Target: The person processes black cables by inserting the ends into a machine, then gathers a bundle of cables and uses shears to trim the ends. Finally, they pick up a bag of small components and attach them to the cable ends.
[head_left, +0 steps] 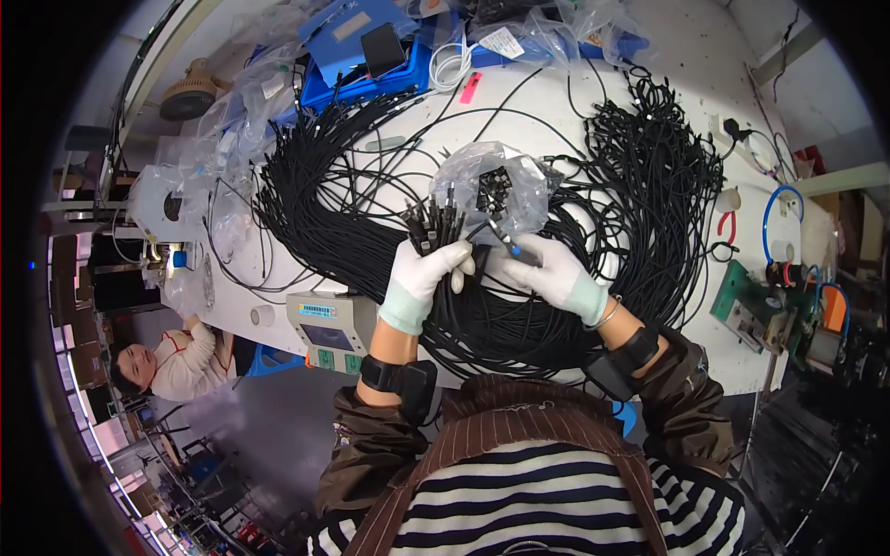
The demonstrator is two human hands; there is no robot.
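My left hand point(414, 281), in a white glove with pale green cuff, is closed round a bunch of black cable ends point(432, 221) whose plugs point away from me. My right hand point(554, 280), gloved alike, pinches a single black cable end point(493, 229) in front of the bunch. A small blue spot shows by its fingertips; what it is I cannot make out. Just beyond both hands lies an open clear plastic bag point(521, 183) with small dark metallic pieces point(494, 189) inside. Long black cables point(324, 227) run from my left hand across the table.
More coiled black cables point(649, 167) cover the table's right side. A small tester box with a screen point(326, 332) stands at the near left edge. A green bench tool point(739, 306) sits far right; a phone point(382, 50) and blue tray point(419, 69) lie at the back. Another person point(181, 361) is at left.
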